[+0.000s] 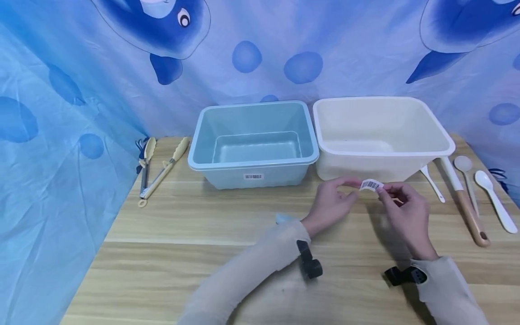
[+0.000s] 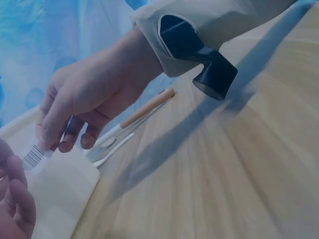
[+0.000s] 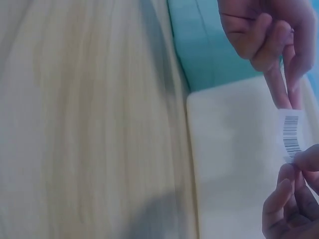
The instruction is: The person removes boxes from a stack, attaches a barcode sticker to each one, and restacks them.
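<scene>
A small white barcode sticker (image 1: 371, 184) is stretched between the two hands, just in front of the white bin (image 1: 365, 166). My left hand (image 1: 330, 204) holds the sticker's left end at its fingertips. On the opposite end, my right hand (image 1: 408, 212) pinches it between thumb and index finger. The sticker (image 3: 291, 133) bends slightly, its bars showing in the right wrist view. Left of the white bin stands a light blue bin (image 1: 256, 176) with a similar barcode sticker (image 1: 253, 176) on its front.
Two pairs of tongs (image 1: 164, 174) lie at the table's left. To the right are a wooden-handled utensil (image 1: 467, 207), a white spoon (image 1: 495, 201), a beige spoon (image 1: 467, 174) and a small white utensil (image 1: 433, 184). A pale blue scrap (image 1: 283, 218) shows beside the left sleeve.
</scene>
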Motion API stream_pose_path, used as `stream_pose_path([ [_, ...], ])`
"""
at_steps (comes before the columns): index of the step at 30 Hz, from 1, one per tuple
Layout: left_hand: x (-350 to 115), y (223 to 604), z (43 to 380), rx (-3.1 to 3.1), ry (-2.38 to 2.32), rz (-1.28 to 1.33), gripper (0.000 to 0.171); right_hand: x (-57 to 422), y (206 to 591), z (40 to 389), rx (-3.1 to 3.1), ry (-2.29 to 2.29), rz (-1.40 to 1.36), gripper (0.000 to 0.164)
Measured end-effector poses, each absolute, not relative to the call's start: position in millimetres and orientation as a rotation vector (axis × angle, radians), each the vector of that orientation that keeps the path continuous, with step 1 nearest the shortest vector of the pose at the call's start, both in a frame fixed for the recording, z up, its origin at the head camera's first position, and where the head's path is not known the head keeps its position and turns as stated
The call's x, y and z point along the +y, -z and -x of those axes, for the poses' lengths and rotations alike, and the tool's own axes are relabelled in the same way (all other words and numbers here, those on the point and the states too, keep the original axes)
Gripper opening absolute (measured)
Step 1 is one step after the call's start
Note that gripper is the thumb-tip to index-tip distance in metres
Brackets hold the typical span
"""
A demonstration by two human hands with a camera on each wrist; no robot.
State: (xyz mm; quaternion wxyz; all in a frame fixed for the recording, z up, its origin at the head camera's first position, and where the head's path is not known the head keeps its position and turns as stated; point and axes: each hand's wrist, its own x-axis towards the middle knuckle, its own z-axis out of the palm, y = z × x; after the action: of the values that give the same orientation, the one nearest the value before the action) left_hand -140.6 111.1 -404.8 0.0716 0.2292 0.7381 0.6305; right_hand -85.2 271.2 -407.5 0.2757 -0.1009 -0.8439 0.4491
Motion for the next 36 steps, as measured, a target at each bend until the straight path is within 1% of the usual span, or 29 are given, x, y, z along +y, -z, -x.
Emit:
stream_pose_path([
  [7,132.0,409.9,147.3,2.217,-1.889,-0.697,0.035,285.7,408.5,91.8,-2.28,-1.123,0.286,0.011],
  [15,139.5,409.0,150.5,2.176,-1.881,-0.662,0.047,295.4,406.5,103.1,-2.308,-1.079,0.27,0.015],
  [21,141.1,407.2,151.0,2.173,-1.877,-0.66,0.049,296.7,408.1,109.2,-2.303,-1.058,0.222,0.016],
  [36,146.2,408.2,148.8,2.211,-1.827,-0.625,0.054,299.7,406.9,111.2,-2.346,-1.071,0.194,0.018],
])
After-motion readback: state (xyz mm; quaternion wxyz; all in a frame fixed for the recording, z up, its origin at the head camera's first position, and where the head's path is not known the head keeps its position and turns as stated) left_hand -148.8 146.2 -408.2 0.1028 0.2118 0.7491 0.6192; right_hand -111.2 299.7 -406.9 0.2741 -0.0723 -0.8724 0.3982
